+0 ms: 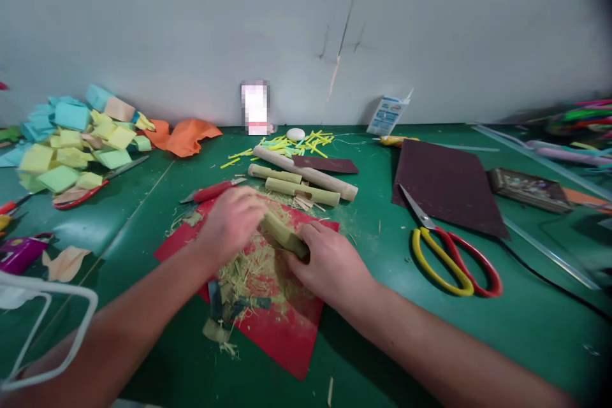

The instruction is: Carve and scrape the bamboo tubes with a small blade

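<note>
Lying between both hands [234, 217] [332, 261] | bamboo tube [281, 233] | above red sheet [291, 341]

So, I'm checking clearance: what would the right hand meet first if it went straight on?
Past the held bamboo tube, the right hand would likely meet the left hand, though depth is unclear.

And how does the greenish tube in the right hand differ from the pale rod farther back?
The greenish tube is held in the right hand; the pale rod lies on the table. The tube is olive, the rod beige. The rod looks longer than the partly hidden tube. Both are slim and rounded.
</note>
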### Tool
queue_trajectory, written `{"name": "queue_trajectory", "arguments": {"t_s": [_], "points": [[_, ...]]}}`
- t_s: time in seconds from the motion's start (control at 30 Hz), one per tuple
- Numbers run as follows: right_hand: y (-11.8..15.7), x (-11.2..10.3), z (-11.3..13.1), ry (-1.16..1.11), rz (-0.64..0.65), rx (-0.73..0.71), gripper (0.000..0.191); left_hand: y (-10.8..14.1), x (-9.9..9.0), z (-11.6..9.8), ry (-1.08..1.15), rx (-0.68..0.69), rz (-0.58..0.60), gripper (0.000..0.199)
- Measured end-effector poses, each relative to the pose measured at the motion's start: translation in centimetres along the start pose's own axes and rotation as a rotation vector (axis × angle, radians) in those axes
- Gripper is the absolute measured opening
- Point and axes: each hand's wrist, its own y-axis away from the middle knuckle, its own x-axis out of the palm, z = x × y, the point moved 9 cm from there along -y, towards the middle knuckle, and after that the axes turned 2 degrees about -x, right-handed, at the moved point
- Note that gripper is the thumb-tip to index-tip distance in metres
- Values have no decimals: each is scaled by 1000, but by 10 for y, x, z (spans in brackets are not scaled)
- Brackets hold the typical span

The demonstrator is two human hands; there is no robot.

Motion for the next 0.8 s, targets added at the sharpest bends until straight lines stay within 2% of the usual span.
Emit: {"name": "queue_trajectory", "arguments": {"t_s": [0.07,0.2,0.33,0.37,0.43,0.5,0.63,0.8], "points": [[0,0,-1,-3,2,11,15,-1,-5,5,-34,-51,-43,19],[-1,0,-1,-19,17,8,15,-2,4,-5,107,34,80,23],[-1,-1,-2,-15,-1,15,17,-3,-8,7,-44,-77,-54,19],[-1,-1,-3,-18,2,15,17,-3,-8,5,-29,-58,-52,20],[-1,0,-4,-26,7,17,17,-3,2,-3,70,15,45,21],[-2,1,-5,-30,5,21,18,-3,6,-3,97,44,84,21],[-2,-1,-5,-30,-11,30,20,-5,-4,18,-40,-91,-54,20],[-2,-1,-3,-38,-4,16,19,-4,6,4,93,0,51,21]]}}
